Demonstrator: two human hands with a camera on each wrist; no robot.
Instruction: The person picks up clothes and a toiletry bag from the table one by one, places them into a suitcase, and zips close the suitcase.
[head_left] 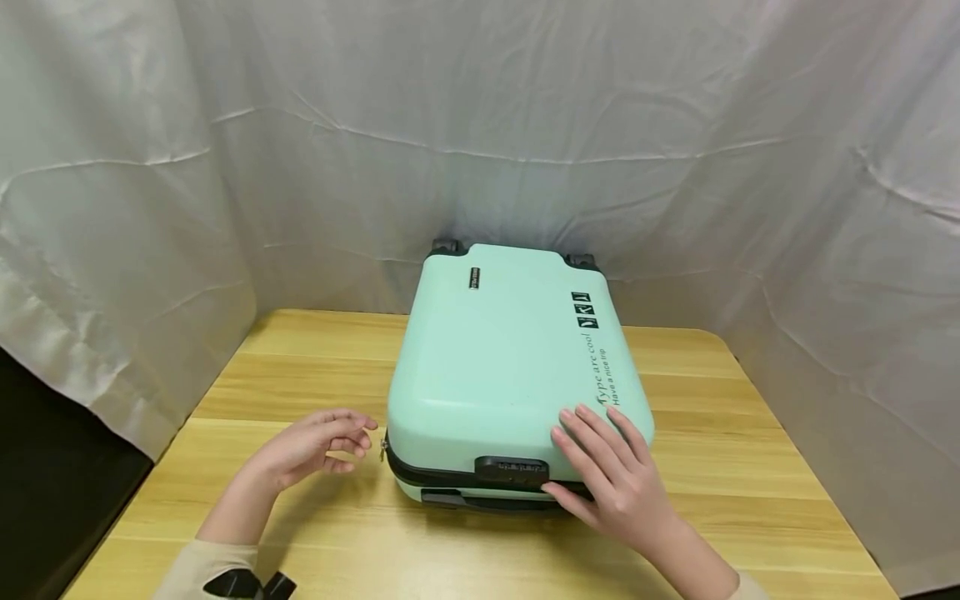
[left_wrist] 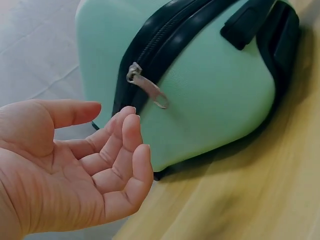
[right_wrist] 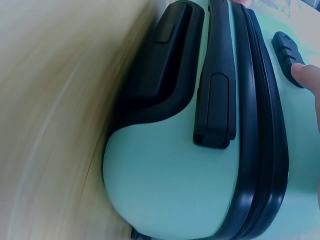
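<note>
A mint-green hard-shell suitcase [head_left: 510, 350] lies flat on the wooden table, wheels toward the back. My right hand [head_left: 611, 471] rests on its near right corner with fingers spread over the shell; in the right wrist view the thumb [right_wrist: 306, 76] touches the end of the black combination lock [right_wrist: 287, 55]. Just left of the suitcase, my left hand [head_left: 322, 446] hovers with loosely bent fingers and nothing in them. Close to those fingertips hangs a metal zipper pull [left_wrist: 150, 91] on the black zipper [left_wrist: 162, 37], apart from the hand as far as I can tell.
The wooden table [head_left: 315, 367] extends on both sides of the suitcase. Pale grey curtains [head_left: 487, 125] stand behind and at the sides. A black carry handle [right_wrist: 217, 95] runs along the suitcase's near side. A dark area [head_left: 60, 467] lies beyond the table's left edge.
</note>
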